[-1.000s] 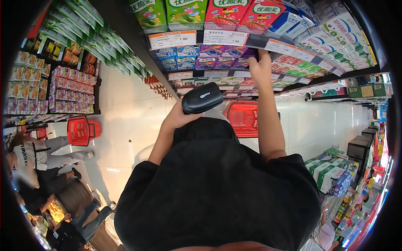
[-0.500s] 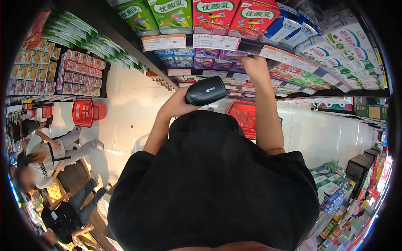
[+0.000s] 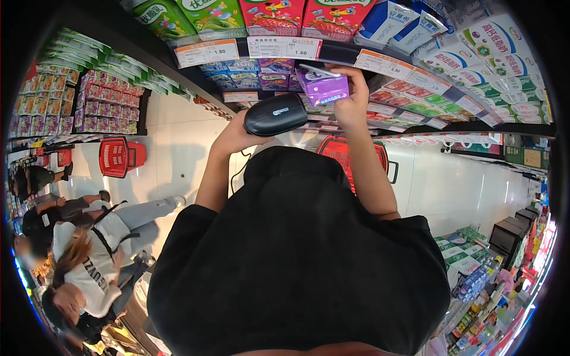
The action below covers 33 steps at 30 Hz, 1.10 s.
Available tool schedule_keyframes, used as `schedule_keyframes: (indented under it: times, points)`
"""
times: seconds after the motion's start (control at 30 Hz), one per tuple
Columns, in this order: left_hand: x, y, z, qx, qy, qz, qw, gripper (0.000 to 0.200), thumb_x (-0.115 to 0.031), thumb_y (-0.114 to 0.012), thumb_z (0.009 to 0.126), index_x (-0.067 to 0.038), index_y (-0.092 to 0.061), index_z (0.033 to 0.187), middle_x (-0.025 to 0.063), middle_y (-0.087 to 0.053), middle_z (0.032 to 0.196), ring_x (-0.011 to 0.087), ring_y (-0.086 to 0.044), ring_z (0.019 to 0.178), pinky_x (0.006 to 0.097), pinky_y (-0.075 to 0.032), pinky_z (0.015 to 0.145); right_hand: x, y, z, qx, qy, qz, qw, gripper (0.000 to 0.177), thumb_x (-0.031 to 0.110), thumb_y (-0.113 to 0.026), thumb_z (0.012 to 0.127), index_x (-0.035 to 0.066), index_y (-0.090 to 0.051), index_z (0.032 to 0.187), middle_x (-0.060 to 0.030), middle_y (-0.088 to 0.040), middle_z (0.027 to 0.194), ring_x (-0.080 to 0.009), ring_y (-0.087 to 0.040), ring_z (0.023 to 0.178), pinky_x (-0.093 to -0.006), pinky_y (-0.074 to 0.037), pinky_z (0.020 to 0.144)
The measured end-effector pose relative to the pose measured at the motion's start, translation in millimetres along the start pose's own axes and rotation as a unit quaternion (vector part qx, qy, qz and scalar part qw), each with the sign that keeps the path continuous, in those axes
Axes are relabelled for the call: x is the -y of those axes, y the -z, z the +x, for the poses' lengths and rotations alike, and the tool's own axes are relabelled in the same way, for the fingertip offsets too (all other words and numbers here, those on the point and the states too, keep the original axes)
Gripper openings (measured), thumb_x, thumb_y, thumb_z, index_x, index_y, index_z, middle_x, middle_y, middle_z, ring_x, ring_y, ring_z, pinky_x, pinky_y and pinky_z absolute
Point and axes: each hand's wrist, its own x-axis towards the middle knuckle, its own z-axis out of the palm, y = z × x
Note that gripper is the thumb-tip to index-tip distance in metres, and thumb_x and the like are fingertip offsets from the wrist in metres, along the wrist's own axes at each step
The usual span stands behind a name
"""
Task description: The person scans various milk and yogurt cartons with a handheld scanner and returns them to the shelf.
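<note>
A black barcode scanner [image 3: 276, 115] with a rounded head and a small white logo is gripped in my left hand [image 3: 233, 137], its head over the front of the shelf. My right hand [image 3: 352, 105] is closed around the right side of a purple drink carton [image 3: 323, 87], fingers partly behind it. That carton is tilted in front of the shelf, just right of the scanner and apart from it. Similar purple cartons [image 3: 274, 80] stand on the lower shelf beside blue cartons [image 3: 230, 75]. Above my hands, green cartons [image 3: 209, 16] and red cartons [image 3: 270, 15] line the upper shelf.
Price labels [image 3: 285, 48] run along the shelf edge. A red shopping basket [image 3: 338, 148] is below my hands; another red basket [image 3: 120, 156] is on the floor at left. Several people, one in a white shirt [image 3: 95, 255], are at lower left. Stacked goods [image 3: 469, 255] stand at lower right.
My right hand has come back out from the lower shelf, bringing the purple drink carton with it. The scanner has shifted slightly left. People at lower left have moved.
</note>
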Motion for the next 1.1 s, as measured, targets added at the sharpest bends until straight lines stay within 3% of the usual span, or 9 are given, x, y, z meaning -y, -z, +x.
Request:
schedule_keyframes:
  times: [0.1,0.2,0.33,0.4,0.53,0.6,0.7,0.83,1.1]
  points:
    - [0.0,1.4,-0.9,-0.015,0.034,-0.081,0.996,0.055,-0.001,-0.077,0.069,-0.002,-0.054,0.118,0.0021,-0.063,0.084,0.0078,-0.058,0.066,0.0235,-0.049,0.057,-0.7,-1.8,-8.8,-0.053,0.045,0.076,0.995,0.03,-0.013,-0.054,0.078,0.001,-0.052,0.104,-0.016,-0.058,0.114,-0.0228,-0.057,0.105,-0.0362,-0.047,0.091]
    - [4.1,8.4,-0.5,0.001,0.091,-0.083,0.992,0.058,0.0,-0.076,0.069,-0.002,-0.052,0.121,0.002,-0.062,0.083,0.0086,-0.058,0.067,0.0235,-0.049,0.057,6.8,9.1,-19.6,-0.08,0.056,0.138,0.986,0.022,-0.001,-0.054,0.086,0.003,-0.053,0.107,-0.017,-0.056,0.113,-0.0286,-0.054,0.112,-0.0447,-0.045,0.097]
    - [11.2,11.1,6.6,0.024,0.092,-0.108,0.99,0.06,0.0,-0.075,0.069,-0.002,-0.049,0.124,0.002,-0.061,0.082,0.0089,-0.058,0.067,0.0228,-0.049,0.057,15.1,22.9,-44.8,-0.097,-0.067,0.417,0.901,0.029,0.015,-0.05,0.092,0.006,-0.051,0.119,-0.0132,-0.055,0.118,-0.0367,-0.047,0.121,-0.0542,-0.035,0.104]
    - [10.6,9.2,9.2,0.021,0.081,-0.118,0.989,0.062,0.001,-0.075,0.069,-0.002,-0.048,0.125,0.0033,-0.062,0.085,0.0095,-0.059,0.068,0.0236,-0.049,0.058,19.8,25.1,-59.3,-0.11,-0.232,0.579,0.774,0.037,0.026,-0.048,0.092,0.007,-0.049,0.125,-0.0125,-0.053,0.124,-0.0367,-0.047,0.121,-0.06,-0.033,0.102]
    - [0.7,8.6,19.2,0.068,0.103,-0.068,0.99,0.064,0.001,-0.074,0.07,-0.001,-0.045,0.127,0.004,-0.062,0.089,0.0096,-0.059,0.07,0.0247,-0.05,0.059,1.7,31.0,-80.1,-0.082,-0.299,0.649,0.695,0.052,0.04,-0.048,0.089,0.011,-0.043,0.132,-0.0131,-0.049,0.13,-0.0356,-0.049,0.117,-0.0673,-0.032,0.097]
    - [0.4,7.0,23.4,0.051,0.092,-0.057,0.993,0.064,0.001,-0.073,0.071,-0.001,-0.044,0.128,0.0053,-0.062,0.095,0.0098,-0.059,0.074,0.0254,-0.05,0.06,-8.8,34.3,-82.8,-0.103,-0.303,0.646,0.694,0.053,0.039,-0.053,0.088,0.011,-0.042,0.131,-0.0117,-0.046,0.133,-0.0346,-0.049,0.116,-0.0641,-0.036,0.095]
    - [-5.6,3.8,30.6,0.068,0.112,-0.077,0.988,0.062,-0.002,-0.075,0.071,0.0,-0.046,0.127,0.0065,-0.062,0.103,0.0121,-0.059,0.085,0.0273,-0.051,0.071,-19.4,31.2,-72.5,-0.209,-0.215,0.397,0.868,0.041,0.023,-0.061,0.088,0.009,-0.043,0.122,-0.0095,-0.051,0.119,-0.0278,-0.054,0.108,-0.0506,-0.047,0.089]
    - [-7.1,-3.2,43.1,0.081,0.043,-0.015,0.996,0.062,-0.007,-0.079,0.067,0.002,-0.052,0.121,0.0075,-0.062,0.112,0.0143,-0.056,0.102,0.0287,-0.042,0.091,-20.4,28.9,-53.1,-0.299,-0.135,0.28,0.902,0.057,-0.001,-0.067,0.08,0.005,-0.034,0.126,-0.0071,-0.048,0.112,-0.0179,-0.052,0.102,-0.036,-0.045,0.091]
    - [-11.1,-11.2,64.9,0.12,0.018,0.062,0.991,0.06,-0.006,-0.078,0.066,0.002,-0.054,0.12,0.0103,-0.064,0.11,0.0149,-0.057,0.101,0.0293,-0.043,0.09,-20.2,20.8,-41.8,-0.321,-0.086,0.209,0.92,0.063,-0.006,-0.065,0.078,0.006,-0.031,0.13,-0.0086,-0.048,0.113,-0.0175,-0.052,0.103,-0.0356,-0.045,0.091]
